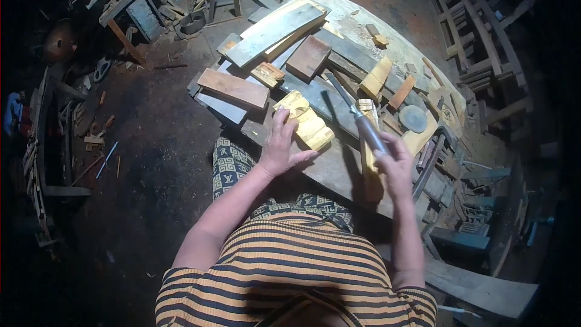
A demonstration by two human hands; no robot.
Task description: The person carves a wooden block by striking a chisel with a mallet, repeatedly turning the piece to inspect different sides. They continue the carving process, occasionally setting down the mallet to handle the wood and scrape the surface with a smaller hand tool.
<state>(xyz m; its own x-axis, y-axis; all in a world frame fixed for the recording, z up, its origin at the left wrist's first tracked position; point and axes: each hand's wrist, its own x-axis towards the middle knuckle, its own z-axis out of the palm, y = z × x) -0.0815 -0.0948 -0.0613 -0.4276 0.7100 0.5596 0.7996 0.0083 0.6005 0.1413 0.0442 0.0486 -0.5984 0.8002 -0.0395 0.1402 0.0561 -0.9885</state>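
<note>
My left hand (281, 150) lies against the near left side of a carved yellow wood block (310, 126), its fingers over the left edge and its thumb along the near side. The block rests on the workbench (336, 166) and has rounded, notched shapes cut into it. My right hand (394, 162) is closed round the dark handle of a chisel (370, 132). The chisel's narrow metal blade points up and away to the left, apart from the block. Below the chisel, a long pale wooden piece (367, 160) lies on the bench, partly hidden by my right hand.
Toward the back left of the bench lie a reddish plank (235, 88), a brown block (308, 56) and a long thick board (275, 35). A round disc (413, 118) sits at the right. Wooden frames (478, 30) stand beyond, and scraps litter the floor.
</note>
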